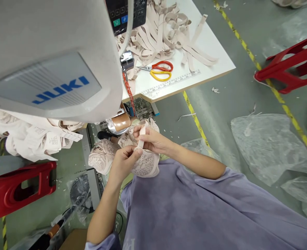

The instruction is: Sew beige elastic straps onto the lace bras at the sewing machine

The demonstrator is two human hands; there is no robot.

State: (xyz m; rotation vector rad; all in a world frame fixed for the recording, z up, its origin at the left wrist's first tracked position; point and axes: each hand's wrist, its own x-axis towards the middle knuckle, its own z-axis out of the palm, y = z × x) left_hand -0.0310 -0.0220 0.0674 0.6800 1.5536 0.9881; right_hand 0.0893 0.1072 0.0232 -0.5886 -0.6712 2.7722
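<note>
Between my two hands runs a short pale pink strap (pixel 142 133). My right hand (pixel 153 139) pinches its upper part, and the thumb and fingertips of my left hand (pixel 124 161) close on its lower end. Under and beside the hands hangs a beige lace bra (pixel 146 165), its moulded lace cups spread over my lap; one cup (pixel 101 156) lies left of my left hand. Whether the strap is joined to the bra is hidden by my fingers. Just beyond the hands is the working end of a sewing machine (pixel 120 123).
The white machine head (pixel 65 52) fills the upper left. On the white table (pixel 221 64) lie many beige elastic strips (pixel 166 34), scissors (pixel 161 71) with red and yellow handles, and a clear ruler (pixel 171 83). Lace pieces (pixel 36 139) pile at left. Red stools (pixel 293 64) stand on both sides.
</note>
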